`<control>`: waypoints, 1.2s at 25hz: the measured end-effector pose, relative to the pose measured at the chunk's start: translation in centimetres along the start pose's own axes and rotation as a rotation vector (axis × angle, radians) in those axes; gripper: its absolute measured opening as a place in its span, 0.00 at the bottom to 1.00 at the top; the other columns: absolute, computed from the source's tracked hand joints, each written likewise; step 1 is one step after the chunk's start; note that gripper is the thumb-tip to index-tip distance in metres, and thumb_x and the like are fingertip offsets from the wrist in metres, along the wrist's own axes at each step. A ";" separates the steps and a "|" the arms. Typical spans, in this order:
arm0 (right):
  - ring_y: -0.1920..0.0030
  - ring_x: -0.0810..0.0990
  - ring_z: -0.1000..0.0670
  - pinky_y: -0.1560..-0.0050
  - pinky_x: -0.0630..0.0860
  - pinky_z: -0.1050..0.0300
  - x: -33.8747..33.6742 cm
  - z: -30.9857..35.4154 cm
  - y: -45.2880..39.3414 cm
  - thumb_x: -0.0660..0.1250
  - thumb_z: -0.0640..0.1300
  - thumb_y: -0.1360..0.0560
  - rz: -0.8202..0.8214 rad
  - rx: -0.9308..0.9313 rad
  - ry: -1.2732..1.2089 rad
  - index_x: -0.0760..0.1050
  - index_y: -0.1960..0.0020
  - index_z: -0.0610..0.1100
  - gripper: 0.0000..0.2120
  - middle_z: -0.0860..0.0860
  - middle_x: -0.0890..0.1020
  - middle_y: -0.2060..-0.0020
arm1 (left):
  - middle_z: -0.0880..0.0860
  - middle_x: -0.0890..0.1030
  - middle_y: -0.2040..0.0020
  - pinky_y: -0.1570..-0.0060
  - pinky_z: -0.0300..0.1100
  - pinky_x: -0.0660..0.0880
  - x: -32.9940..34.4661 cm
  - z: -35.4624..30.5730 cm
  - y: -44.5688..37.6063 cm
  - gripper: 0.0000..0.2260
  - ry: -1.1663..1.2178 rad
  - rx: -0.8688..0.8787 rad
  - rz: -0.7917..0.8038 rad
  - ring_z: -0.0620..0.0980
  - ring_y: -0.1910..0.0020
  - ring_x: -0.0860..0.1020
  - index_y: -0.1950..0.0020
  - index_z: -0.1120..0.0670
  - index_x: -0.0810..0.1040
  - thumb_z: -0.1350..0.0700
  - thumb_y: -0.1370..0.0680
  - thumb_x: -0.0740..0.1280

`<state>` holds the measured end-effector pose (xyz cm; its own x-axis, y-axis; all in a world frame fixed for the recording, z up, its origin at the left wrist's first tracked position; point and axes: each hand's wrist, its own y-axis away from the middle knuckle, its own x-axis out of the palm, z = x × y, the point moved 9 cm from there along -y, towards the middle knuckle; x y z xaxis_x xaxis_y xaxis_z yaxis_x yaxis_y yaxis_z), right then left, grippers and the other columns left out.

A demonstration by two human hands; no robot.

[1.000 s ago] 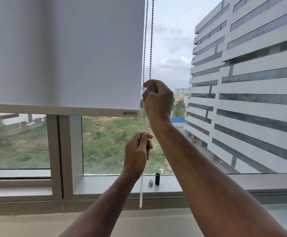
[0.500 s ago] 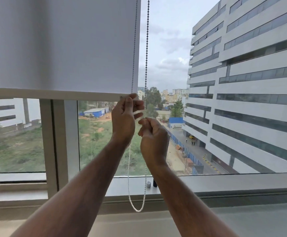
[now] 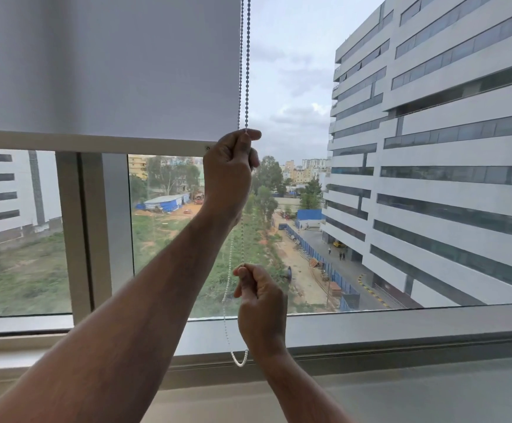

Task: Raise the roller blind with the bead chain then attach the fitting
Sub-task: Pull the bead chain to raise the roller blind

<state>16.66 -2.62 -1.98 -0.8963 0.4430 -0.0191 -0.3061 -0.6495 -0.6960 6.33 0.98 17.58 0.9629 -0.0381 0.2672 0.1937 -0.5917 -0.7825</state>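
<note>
A white roller blind (image 3: 105, 65) covers the upper left of the window, its bottom bar (image 3: 89, 142) roughly a third of the way down the frame. The bead chain (image 3: 245, 62) hangs in two strands along the blind's right edge, and its loop ends near the sill (image 3: 240, 360). My left hand (image 3: 228, 175) is raised and pinches the chain just below the blind's bottom corner. Lower down, my right hand (image 3: 260, 309) is closed on the chain in front of the sill. The small fittings on the sill are hidden behind my right hand.
A grey window frame post (image 3: 96, 227) stands left of my arms. The window sill (image 3: 401, 325) runs across below the glass. Outside are a large white building (image 3: 437, 148), grass and a road.
My left hand has risen up the chain to the blind's bottom corner, while my right hand has dropped down with the chain. The blind's bottom bar sits higher against the outside scenery than before.
</note>
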 end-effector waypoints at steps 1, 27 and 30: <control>0.69 0.78 0.57 0.67 0.72 0.64 0.2 -0.3 0.2 0.66 0.38 0.18 0.018 0.005 -0.002 0.81 0.55 0.51 0.11 0.57 0.78 0.72 | 0.53 0.74 0.67 0.73 0.40 0.62 -0.1 0.1 0.3 0.11 0.006 0.001 0.003 0.44 0.74 0.65 0.47 0.56 0.83 0.61 0.14 0.61; 0.70 0.80 0.54 0.55 0.83 0.51 -0.6 12.1 -14.1 0.62 0.41 0.17 -0.099 -0.124 -0.045 0.84 0.51 0.44 0.11 0.53 0.81 0.72 | 0.49 0.75 0.71 0.74 0.36 0.65 -2.8 10.4 12.0 0.13 -0.055 -0.254 0.109 0.43 0.75 0.67 0.51 0.55 0.84 0.61 0.14 0.61; 0.70 0.79 0.56 0.62 0.78 0.59 -0.9 11.5 -13.2 0.63 0.42 0.16 -0.128 -0.173 0.012 0.83 0.51 0.45 0.11 0.55 0.81 0.71 | 0.52 0.82 0.67 0.73 0.38 0.71 -2.9 11.2 12.4 0.13 -0.002 -0.322 0.153 0.46 0.73 0.76 0.50 0.57 0.83 0.61 0.14 0.59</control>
<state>17.80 -1.55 15.51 -0.8492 0.5234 0.0694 -0.3570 -0.4723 -0.8059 8.07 2.81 0.81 0.9765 -0.1448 0.1593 -0.0217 -0.8024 -0.5963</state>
